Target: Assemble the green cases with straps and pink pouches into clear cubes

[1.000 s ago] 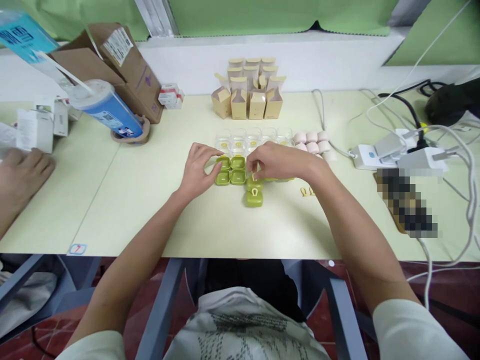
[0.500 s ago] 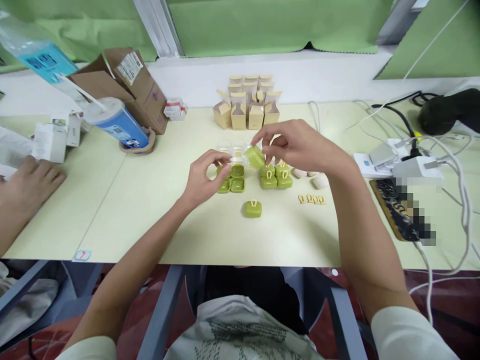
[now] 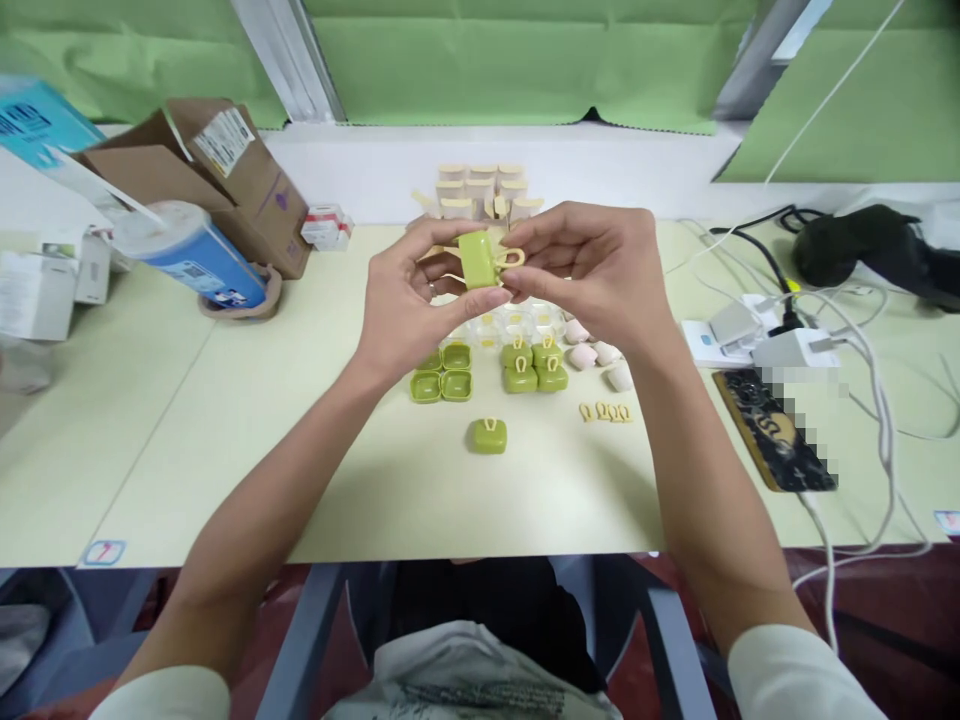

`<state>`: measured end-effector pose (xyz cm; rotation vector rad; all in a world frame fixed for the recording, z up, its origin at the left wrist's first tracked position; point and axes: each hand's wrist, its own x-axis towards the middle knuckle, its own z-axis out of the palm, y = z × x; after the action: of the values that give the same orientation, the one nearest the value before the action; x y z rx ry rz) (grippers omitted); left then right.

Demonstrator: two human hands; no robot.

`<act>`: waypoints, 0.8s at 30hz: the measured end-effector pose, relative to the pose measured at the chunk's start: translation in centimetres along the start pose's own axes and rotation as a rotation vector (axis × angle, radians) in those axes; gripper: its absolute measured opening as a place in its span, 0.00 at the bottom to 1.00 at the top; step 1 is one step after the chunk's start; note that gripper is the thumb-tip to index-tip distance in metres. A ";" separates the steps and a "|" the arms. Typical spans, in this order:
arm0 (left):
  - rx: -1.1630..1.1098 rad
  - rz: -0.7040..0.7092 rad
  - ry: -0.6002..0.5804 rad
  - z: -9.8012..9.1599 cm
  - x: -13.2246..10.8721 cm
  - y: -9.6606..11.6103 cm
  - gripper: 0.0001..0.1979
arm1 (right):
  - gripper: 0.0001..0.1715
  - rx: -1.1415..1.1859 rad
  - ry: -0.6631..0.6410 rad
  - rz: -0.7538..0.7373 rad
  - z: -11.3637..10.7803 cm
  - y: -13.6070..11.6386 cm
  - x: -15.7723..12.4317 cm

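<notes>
Starting at the body, a pale printed shirt (image 3: 480, 670) fills the bottom edge, and both bare forearms run forward over the cream table (image 3: 225, 440). Nearest on the table lies a lone green case (image 3: 487, 435), closed, with a yellow loop on its lid. Just beyond it to the right, a short row of loose clips (image 3: 604, 412) lies flat. Further in, four open green halves (image 3: 441, 372) sit in a two-by-two block, and just beside them on the right four closed cases (image 3: 534, 365) sit the same way, each topped with a loop. Pink pieces (image 3: 592, 355) lie next to those, and clear cases (image 3: 517, 322) stand in a row behind, partly hidden by the hands.

Both hands are raised above that row. The left hand (image 3: 409, 300) is curled, with thumb and fingers pinched on the green case (image 3: 477, 258), which is held clear of the table. The right hand (image 3: 600, 270) pinches the yellow clip (image 3: 511, 258) at the case's right side.

To the right lie a dark flat object (image 3: 772, 430), white adapters (image 3: 750, 340) and loose cables (image 3: 877, 400). At the far edge stand small kraft boxes (image 3: 480, 185), a cardboard carton (image 3: 217, 165) and a tilted blue-labelled tube (image 3: 187, 250).
</notes>
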<state>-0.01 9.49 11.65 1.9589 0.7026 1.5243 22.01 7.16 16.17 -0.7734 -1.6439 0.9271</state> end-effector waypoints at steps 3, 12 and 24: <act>-0.088 -0.017 -0.019 -0.4 -0.2 0.0 0.30 | 0.10 -0.084 0.003 -0.063 0.4 -0.1 -0.3; -0.189 -0.174 -0.091 -0.5 -0.6 0.6 0.33 | 0.09 -0.155 0.045 -0.132 1.4 0.2 -0.7; -0.088 -0.151 -0.075 -1.4 -0.6 0.8 0.33 | 0.13 -0.168 0.035 0.115 1.3 -0.9 -1.0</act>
<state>-1.50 8.63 12.06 1.8439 0.7225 1.3620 20.96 5.60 16.28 -1.0023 -1.6758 0.8575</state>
